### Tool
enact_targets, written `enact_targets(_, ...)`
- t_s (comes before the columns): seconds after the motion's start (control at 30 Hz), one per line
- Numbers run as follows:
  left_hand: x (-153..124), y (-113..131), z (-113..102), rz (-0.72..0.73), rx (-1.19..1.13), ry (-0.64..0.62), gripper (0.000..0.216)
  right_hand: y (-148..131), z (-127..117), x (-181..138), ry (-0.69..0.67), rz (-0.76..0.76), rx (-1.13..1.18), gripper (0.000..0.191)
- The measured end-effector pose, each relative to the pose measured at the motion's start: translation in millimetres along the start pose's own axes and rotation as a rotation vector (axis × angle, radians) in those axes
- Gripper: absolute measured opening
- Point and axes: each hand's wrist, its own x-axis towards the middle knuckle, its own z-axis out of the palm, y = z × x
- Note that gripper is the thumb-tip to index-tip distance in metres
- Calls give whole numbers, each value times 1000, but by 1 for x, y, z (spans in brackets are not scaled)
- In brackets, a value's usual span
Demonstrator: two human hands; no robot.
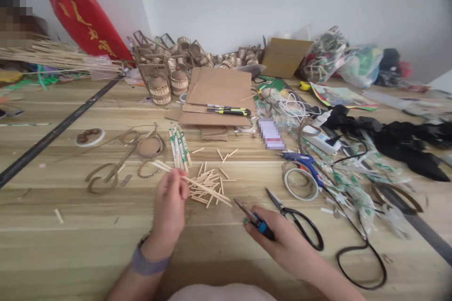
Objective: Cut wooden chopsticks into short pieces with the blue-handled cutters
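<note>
Below frame centre, the left hand point(172, 197) pinches thin sticks point(208, 188); toward lower right, the right hand point(282, 234) grips pliers point(260, 225) near scissors point(288, 210).

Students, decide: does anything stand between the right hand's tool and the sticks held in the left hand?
Nothing visible does: the blue-handled tool in the right hand points close to the nearest ends of the long sticks; the pile of short pieces lies outside that gap.

Pale wall point(226, 4) behind wooden table point(81, 244)
</note>
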Motion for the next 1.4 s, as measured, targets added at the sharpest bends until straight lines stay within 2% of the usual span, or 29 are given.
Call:
enact_targets(0.07, 10, 2, -5, 38, -115, 99, 34, 19, -24, -9, 89, 59, -98, 24)
enact_targets(0.1, 12, 2, -6, 30, -121, 102, 34, 31, -41, -13, 143, 116, -161, 24)
enact_targets(0.23, 6, -8, -3, -90, -83, -27, 40, 77, -116, -18, 431, 574, -685, 21)
enact_targets(0.3, 1, -13, -1, -124, -42, -71, 44, 89, -145, -17, 508, 649, -795, 27)
enact_targets(0.37, -1, -15, 1, -127, 13, -80, 47, 88, -157, -14, 582, 678, -930, 43)
enact_targets(0.43, -3, -15, 2, -120, 67, -82, 50, 76, -147, -9, 681, 666, -909, 51)
enact_targets(0.5, -4, -15, 3, -122, 114, -105, 51, 54, -119, 0, 707, 556, -727, 51)
enact_targets(0.57, -7, -16, 6, -135, 155, -153, 50, 29, -78, 10, 545, 323, -415, 46)
enact_targets(0.6, -9, -17, 7, -145, 170, -185, 49, 16, -56, 15, 392, 189, -258, 44)
enact_targets(0.67, -12, -19, 10, -164, 184, -239, 48, -6, -17, 25, 83, 43, -64, 23)
enact_targets(0.73, -15, -22, 12, -181, 192, -271, 49, -19, 11, 33, -26, -9, -3, 14)
enact_targets(0.8, -16, -25, 14, -207, 198, -290, 52, -23, 25, 38, -30, -46, 24, 17)
enact_targets(0.93, -15, -24, 15, -217, 226, -312, 54, -12, 29, 45, 28, -51, 2, 24)
enact_targets(1.1, -16, -22, 12, -121, 266, -166, 50, 6, 23, 53, 213, 28, -31, 24)
enact_targets(1.2, -18, -21, 11, -107, 252, -151, 42, 10, 15, 55, 286, 47, 16, 24)
enact_targets(1.27, -20, -21, 12, -131, 246, -197, 37, 9, 10, 55, 294, 65, 123, 27)
enact_targets(1.4, -22, -21, 14, -236, 268, -417, 31, -1, 6, 55, 210, 105, 434, 35)
